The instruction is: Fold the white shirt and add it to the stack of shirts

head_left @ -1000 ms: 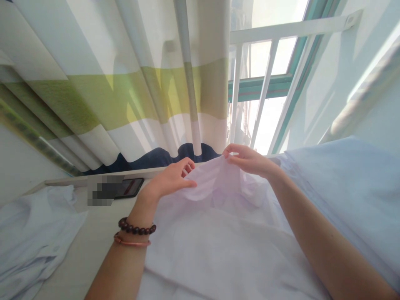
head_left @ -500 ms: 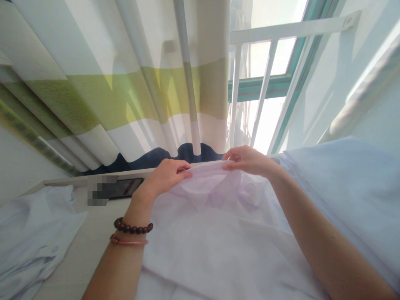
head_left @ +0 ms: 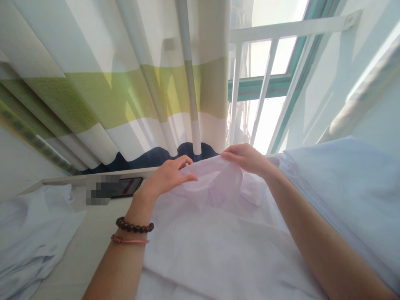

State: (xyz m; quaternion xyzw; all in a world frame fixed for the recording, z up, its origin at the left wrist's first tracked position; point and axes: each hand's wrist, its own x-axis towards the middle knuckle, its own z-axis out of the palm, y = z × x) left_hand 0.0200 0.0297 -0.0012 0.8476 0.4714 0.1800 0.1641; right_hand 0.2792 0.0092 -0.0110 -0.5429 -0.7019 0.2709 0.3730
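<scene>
A thin pale lilac cloth (head_left: 215, 246) lies spread over the table in front of me. My left hand (head_left: 167, 177), with bead bracelets at the wrist, pinches the cloth's far edge between thumb and fingers. My right hand (head_left: 246, 159) pinches the same edge a little to the right and slightly higher. Between the two hands the edge is lifted and sags into a loose fold (head_left: 218, 183).
A dark phone (head_left: 125, 186) lies on the pale table (head_left: 84, 250) near its far edge. A crumpled white garment (head_left: 28, 233) sits at the left. Light blue fabric (head_left: 350, 196) covers the right. Behind are a striped curtain (head_left: 131, 91) and white window bars (head_left: 265, 87).
Both hands keep hold of the cloth's far edge. The edge, pulled fairly taut half a second ago, now bulges up again into a loose fold between them.
</scene>
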